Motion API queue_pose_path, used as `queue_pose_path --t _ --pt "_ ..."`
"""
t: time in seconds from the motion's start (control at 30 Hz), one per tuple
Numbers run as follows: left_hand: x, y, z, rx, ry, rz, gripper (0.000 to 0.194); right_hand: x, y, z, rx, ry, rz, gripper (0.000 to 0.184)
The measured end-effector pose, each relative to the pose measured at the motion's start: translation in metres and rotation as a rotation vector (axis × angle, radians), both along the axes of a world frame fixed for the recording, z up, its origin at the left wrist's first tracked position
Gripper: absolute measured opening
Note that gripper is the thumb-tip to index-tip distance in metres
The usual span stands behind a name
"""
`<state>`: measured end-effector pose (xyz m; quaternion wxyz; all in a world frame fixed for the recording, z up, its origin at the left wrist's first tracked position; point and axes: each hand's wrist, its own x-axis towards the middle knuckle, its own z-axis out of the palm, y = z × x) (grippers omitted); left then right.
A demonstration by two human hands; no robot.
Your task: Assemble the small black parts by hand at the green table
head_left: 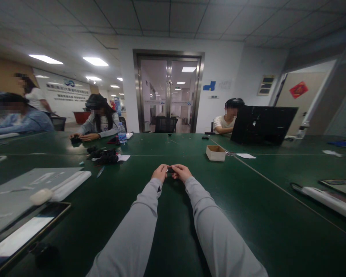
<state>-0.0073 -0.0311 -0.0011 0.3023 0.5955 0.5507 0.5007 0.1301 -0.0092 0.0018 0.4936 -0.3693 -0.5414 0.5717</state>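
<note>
Both my arms reach forward in grey sleeves over the green table (173, 231). Between my hands is a small black object (170, 169), too small and too covered by fingers to name. My left hand (160, 172) has its fingers closed on the object's left end. At the other end, the fingers of my right hand (182, 172) pinch it. The two hands sit close together, low over the tabletop.
An open cardboard box (215, 153) stands ahead to the right. Black gear (103, 156) and a water bottle (122, 132) are ahead left. A phone (25, 238) lies near left, a white power strip (328, 202) right. Other people (99, 115) sit across the table.
</note>
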Motion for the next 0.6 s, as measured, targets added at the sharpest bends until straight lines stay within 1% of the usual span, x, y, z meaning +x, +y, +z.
queue_pose_path --t 0.1,0.23,0.33,0.43,0.6 --pt "0.0002 -0.0003 0.0001 -0.004 -0.013 0.021 0.025 0.0001 0.0001 0.0000 0.001 0.004 0.005 0.017" --pt "0.0009 -0.0011 0.0000 0.008 -0.034 -0.018 0.025 0.0003 -0.0001 -0.0003 0.004 0.007 0.004 0.017" --pt "0.0014 -0.0010 -0.0003 -0.003 -0.058 -0.009 0.024 0.0003 -0.0004 0.0002 -0.004 0.002 -0.002 0.017" --pt "0.0014 -0.0015 -0.0002 0.009 -0.039 -0.019 0.024 0.0003 -0.0007 0.0009 -0.005 -0.005 -0.007 0.016" --pt "0.0015 -0.0045 0.0025 0.008 -0.059 -0.002 0.026 0.0006 -0.0022 0.0024 0.006 -0.010 0.004 0.018"
